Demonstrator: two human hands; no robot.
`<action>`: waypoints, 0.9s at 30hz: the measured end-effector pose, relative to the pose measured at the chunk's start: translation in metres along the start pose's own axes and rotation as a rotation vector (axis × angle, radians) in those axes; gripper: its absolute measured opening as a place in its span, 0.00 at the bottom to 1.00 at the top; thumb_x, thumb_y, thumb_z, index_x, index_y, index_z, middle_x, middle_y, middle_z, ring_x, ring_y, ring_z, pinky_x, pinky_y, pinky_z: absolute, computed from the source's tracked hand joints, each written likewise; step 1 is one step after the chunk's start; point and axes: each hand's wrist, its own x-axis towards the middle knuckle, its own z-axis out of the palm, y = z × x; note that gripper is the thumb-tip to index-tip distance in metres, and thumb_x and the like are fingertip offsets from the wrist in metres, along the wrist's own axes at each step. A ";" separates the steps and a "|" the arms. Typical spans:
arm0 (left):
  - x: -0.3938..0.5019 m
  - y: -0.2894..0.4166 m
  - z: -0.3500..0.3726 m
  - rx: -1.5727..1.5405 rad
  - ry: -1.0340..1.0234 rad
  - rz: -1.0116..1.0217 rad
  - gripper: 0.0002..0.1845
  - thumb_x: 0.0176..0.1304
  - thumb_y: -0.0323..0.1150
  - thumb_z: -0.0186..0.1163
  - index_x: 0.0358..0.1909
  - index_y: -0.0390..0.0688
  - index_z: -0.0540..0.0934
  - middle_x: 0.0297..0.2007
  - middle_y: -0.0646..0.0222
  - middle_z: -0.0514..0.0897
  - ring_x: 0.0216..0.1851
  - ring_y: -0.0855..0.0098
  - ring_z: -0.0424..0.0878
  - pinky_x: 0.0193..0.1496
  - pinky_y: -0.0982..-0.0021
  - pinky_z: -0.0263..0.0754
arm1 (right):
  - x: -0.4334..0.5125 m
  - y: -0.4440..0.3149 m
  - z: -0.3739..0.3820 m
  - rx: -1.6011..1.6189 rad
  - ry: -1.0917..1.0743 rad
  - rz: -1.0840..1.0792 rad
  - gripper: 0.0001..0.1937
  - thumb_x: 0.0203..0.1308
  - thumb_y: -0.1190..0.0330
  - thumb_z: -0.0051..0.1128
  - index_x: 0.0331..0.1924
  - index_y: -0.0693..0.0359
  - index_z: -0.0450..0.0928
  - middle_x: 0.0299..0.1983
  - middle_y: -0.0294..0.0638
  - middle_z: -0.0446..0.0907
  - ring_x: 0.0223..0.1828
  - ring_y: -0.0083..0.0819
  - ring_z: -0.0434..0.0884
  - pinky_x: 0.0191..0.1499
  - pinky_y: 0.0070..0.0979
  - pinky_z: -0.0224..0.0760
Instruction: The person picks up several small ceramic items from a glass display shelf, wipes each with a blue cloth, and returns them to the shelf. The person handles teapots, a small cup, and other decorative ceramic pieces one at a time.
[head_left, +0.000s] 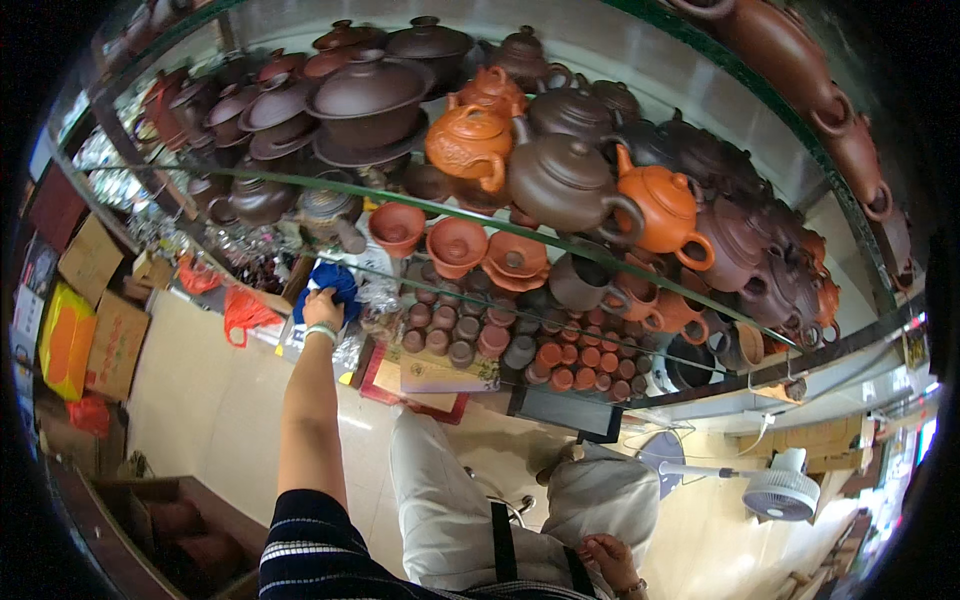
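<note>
My left hand (323, 307), wearing a pale bracelet, reaches out to the lower shelf and grips a bunched blue cloth (334, 279). Plastic wrapping (382, 300) lies just right of the cloth. A dark ribbed clay pot (328, 206) stands behind it under the glass edge. To the right are reddish clay bowls (456, 246) and rows of small clay cups (577, 356). Down by my lap, my right hand (609, 559) rests near the trousers with bent fingers; nothing shows in it, and the palm is hidden.
A glass shelf (465, 214) crowded with clay teapots (574, 180) and lidded bowls (367, 101) juts above the lower shelf. Cardboard boxes (120, 345) and red plastic bags (247, 311) sit at left. A white fan (781, 491) stands at right; an open crate (172, 532) is lower left.
</note>
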 end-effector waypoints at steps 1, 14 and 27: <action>0.001 -0.001 0.005 0.024 -0.032 -0.026 0.20 0.54 0.35 0.71 0.51 0.50 0.85 0.50 0.57 0.83 0.55 0.52 0.79 0.57 0.55 0.76 | 0.000 -0.006 0.003 0.016 0.010 -0.005 0.15 0.73 0.63 0.56 0.51 0.68 0.81 0.38 0.42 0.87 0.39 0.27 0.86 0.42 0.25 0.80; -0.105 0.032 -0.168 -0.932 0.203 0.241 0.11 0.76 0.37 0.55 0.39 0.38 0.77 0.34 0.75 0.77 0.37 0.78 0.70 0.43 0.74 0.68 | 0.042 -0.050 0.034 -0.128 -0.016 -0.147 0.17 0.69 0.57 0.62 0.54 0.59 0.82 0.39 0.41 0.88 0.39 0.27 0.86 0.46 0.26 0.79; -0.363 0.260 -0.300 -0.843 -0.761 0.753 0.10 0.75 0.30 0.56 0.47 0.36 0.84 0.41 0.67 0.88 0.42 0.75 0.82 0.51 0.72 0.76 | 0.030 -0.159 0.034 -0.529 -0.509 -0.693 0.39 0.58 0.40 0.67 0.59 0.68 0.77 0.49 0.53 0.85 0.50 0.39 0.84 0.52 0.36 0.76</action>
